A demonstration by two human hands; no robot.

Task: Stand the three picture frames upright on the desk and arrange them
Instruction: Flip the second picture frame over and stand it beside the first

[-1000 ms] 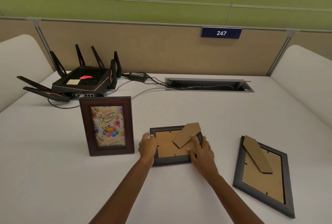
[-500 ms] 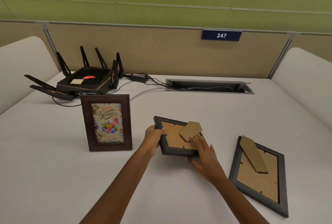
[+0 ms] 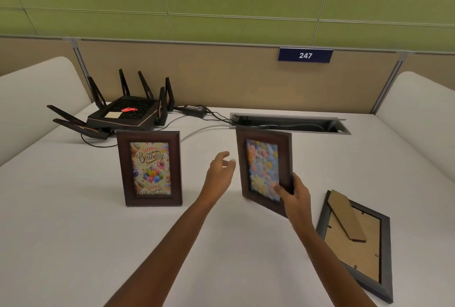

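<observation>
The white desk [image 3: 73, 245] takes almost all the view, with a beige partition [image 3: 221, 77] at its far edge. On the far left of the desk is a black router [image 3: 125, 115] with many antennas, and to the right of it an open cable slot [image 3: 290, 124]. Near right, the grey frame [image 3: 357, 245] lies face down, its cardboard back and stand up. The birthday frame [image 3: 149, 168] stands upright at the left. Right of it, my right hand [image 3: 294, 198] grips the flower frame [image 3: 264, 170] at its lower right edge, thumb on the picture; the frame is upright but tilted, and I cannot tell if its bottom touches the desk. My left hand [image 3: 220, 173] is between the two brown frames, fingers loosely spread, holding nothing.
</observation>
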